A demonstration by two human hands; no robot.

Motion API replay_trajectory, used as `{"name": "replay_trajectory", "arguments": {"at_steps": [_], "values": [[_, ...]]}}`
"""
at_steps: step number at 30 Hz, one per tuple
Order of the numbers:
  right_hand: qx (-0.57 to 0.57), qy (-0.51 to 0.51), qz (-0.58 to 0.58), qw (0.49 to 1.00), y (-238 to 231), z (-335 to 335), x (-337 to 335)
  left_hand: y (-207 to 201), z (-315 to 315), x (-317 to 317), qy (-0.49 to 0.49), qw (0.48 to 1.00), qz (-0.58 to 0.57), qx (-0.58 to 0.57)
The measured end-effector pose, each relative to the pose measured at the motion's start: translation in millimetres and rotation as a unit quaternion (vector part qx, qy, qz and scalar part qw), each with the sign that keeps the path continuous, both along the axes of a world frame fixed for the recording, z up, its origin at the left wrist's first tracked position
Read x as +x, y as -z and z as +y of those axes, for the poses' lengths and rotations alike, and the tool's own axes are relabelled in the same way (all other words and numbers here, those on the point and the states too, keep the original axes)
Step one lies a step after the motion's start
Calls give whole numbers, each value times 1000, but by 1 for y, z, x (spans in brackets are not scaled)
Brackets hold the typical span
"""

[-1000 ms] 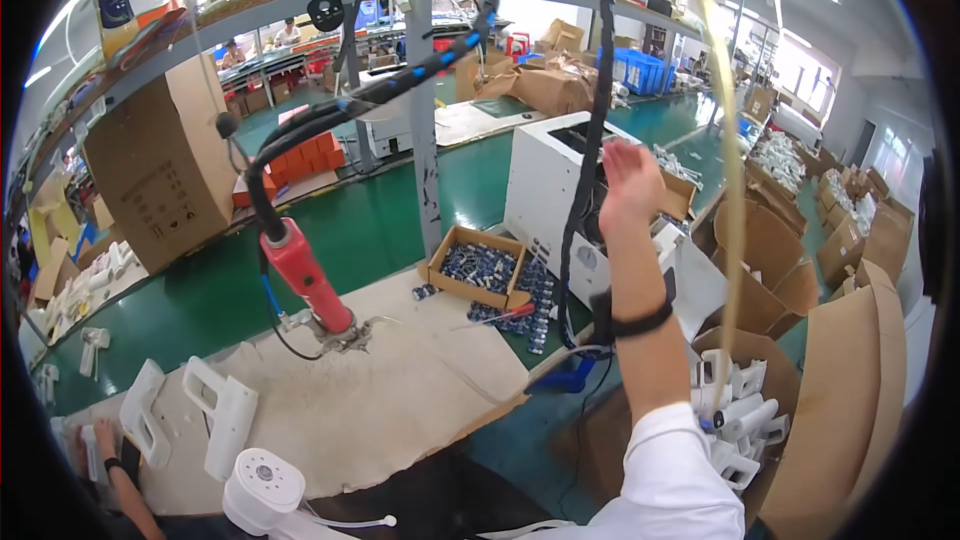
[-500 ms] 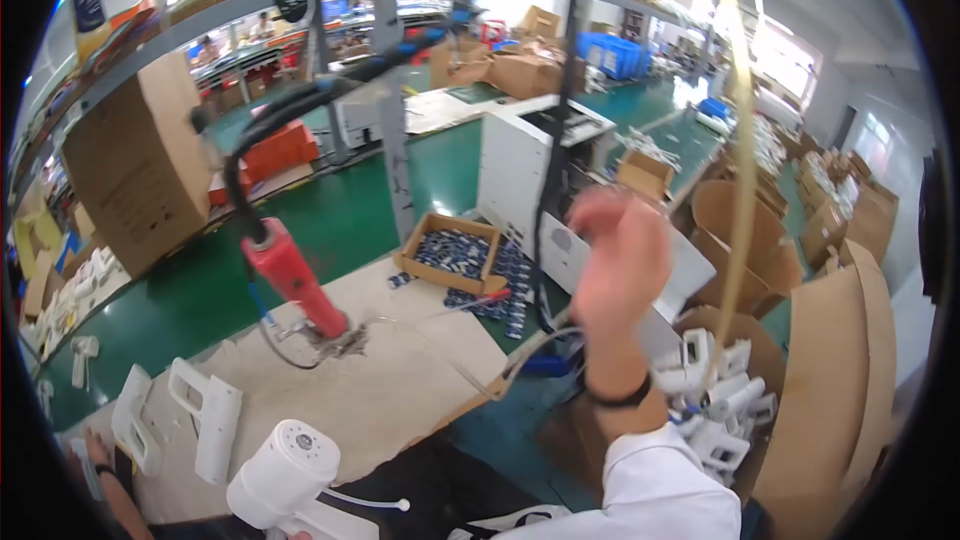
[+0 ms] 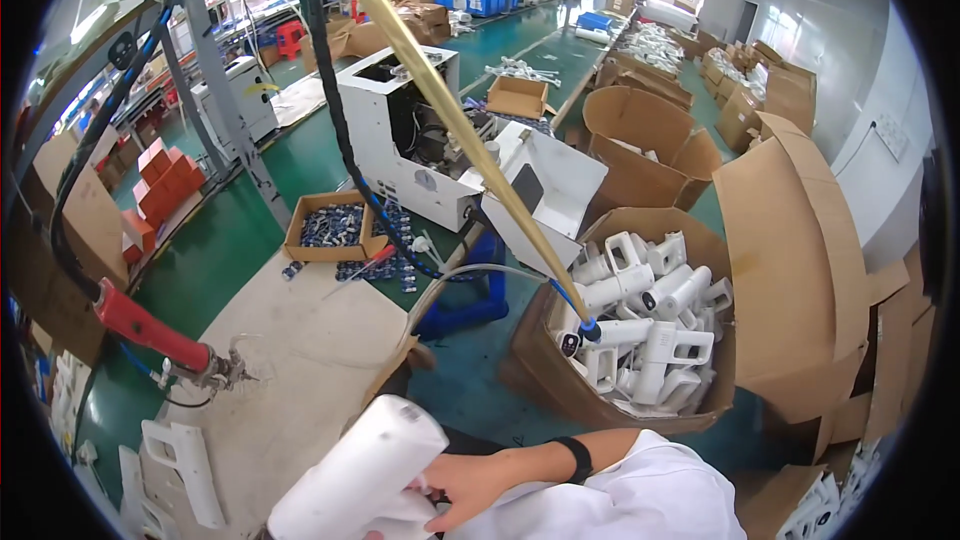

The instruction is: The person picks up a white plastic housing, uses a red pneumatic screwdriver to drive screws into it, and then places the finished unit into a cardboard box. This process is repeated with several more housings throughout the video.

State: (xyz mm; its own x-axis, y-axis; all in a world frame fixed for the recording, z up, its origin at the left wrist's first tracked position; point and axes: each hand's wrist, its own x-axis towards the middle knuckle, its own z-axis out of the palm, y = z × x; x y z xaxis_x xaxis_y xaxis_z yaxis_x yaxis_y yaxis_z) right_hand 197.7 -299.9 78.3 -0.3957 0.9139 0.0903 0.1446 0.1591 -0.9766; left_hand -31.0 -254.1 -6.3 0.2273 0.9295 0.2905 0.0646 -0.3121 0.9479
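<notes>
A white plastic handheld appliance housing (image 3: 360, 465) with a thick cylindrical body is tilted at the lower edge, over the table's near side. My right hand (image 3: 470, 488) is closed around its handle part, fingers curled on the near side. Only a bit of skin of my left hand (image 3: 374, 535) shows beneath the housing at the picture's edge; the rest is hidden. To the left, two similar white housings lie on the table, one with a loop handle (image 3: 185, 470). A red cylindrical tool (image 3: 160, 335) with a metal nozzle hangs above the tabletop (image 3: 300, 340).
A carton (image 3: 530, 360) full of white housings stands right of the table. A yellowish hose (image 3: 440, 110) with a blue tip hangs over it. A small box (image 3: 310, 252) of blue-and-white parts sits at the table's far edge, near a white machine (image 3: 400, 165). Large cardboard flaps (image 3: 790, 270) rise at right.
The view has turned to the right. My right hand has come down from its raised position onto the housing, which now points its cylinder up and right.
</notes>
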Motion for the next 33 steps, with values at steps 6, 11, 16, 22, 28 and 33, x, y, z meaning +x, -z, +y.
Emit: {"name": "replay_trajectory", "arguments": {"at_steps": [6, 11, 16, 22, 28, 33], "values": [[-168, 17, -47, 985, 15, -57, 88, -39, 22, 7, 275, 959, 72, -14], [-327, 121, -238, 907, 26, -145, 164, -60, 55, -32, 369, 920, 107, -71], [-374, 482, -70, 789, 64, -299, 241, -50, 70, -45, 235, 965, -13, -111], [-454, 583, 213, 639, 120, -363, 270, -59, 89, -63, 202, 976, 18, -84], [-514, 353, -91, 776, 20, -172, 176, -77, 88, -97, -10, 998, 54, -8], [-245, -95, -8, 965, -54, -9, 51, -87, 149, -147, -337, 867, 344, 125]]}}
